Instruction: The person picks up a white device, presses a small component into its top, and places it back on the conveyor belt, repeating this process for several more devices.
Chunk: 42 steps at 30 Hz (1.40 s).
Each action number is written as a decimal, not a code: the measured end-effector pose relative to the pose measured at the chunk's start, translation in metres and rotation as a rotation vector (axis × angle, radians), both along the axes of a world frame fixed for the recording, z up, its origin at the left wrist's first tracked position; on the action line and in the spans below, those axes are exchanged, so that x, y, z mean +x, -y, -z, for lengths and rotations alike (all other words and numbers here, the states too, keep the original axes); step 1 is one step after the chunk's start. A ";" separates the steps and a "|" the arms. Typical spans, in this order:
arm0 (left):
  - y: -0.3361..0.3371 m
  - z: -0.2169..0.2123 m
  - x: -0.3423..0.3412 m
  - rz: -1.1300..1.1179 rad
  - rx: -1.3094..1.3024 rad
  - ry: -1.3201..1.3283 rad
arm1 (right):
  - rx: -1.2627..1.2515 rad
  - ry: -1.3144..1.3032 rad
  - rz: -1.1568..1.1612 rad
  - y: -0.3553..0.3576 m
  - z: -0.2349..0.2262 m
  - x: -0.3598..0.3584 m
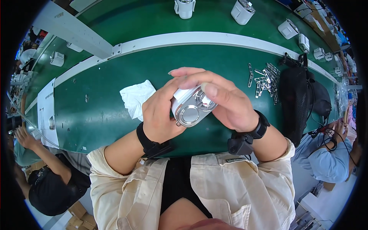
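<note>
Both my hands hold one small white device with a round silver face, above the green table. My left hand wraps its left side and underside. From the right, my right hand covers it, the thumb pressing a small silver part on its top. Each wrist wears a black band. The device's far side is hidden behind my fingers.
A crumpled white cloth lies left of my hands. Several small metal clips and a black mesh bag sit to the right. White devices stand on the far belt. Other people sit at both sides; a paper sheet lies left.
</note>
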<state>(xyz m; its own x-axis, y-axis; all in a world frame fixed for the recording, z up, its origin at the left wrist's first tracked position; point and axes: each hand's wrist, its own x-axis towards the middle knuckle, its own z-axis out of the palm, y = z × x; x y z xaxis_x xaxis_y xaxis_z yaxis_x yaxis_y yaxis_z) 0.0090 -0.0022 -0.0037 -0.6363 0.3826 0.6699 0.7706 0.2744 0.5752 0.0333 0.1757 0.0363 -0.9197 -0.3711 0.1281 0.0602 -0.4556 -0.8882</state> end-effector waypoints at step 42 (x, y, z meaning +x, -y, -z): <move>-0.001 0.010 -0.025 -0.179 0.284 0.492 | 1.439 -0.350 0.877 0.043 0.012 -0.229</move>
<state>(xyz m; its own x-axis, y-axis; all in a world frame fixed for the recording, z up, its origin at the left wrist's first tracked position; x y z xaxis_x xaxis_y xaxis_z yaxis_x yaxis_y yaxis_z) -0.0160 -0.0009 -0.0140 -0.9360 0.0895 0.3405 0.3509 0.1588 0.9228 -0.1954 0.1326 0.0238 -0.8978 0.2006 0.3921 -0.0224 0.8682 -0.4956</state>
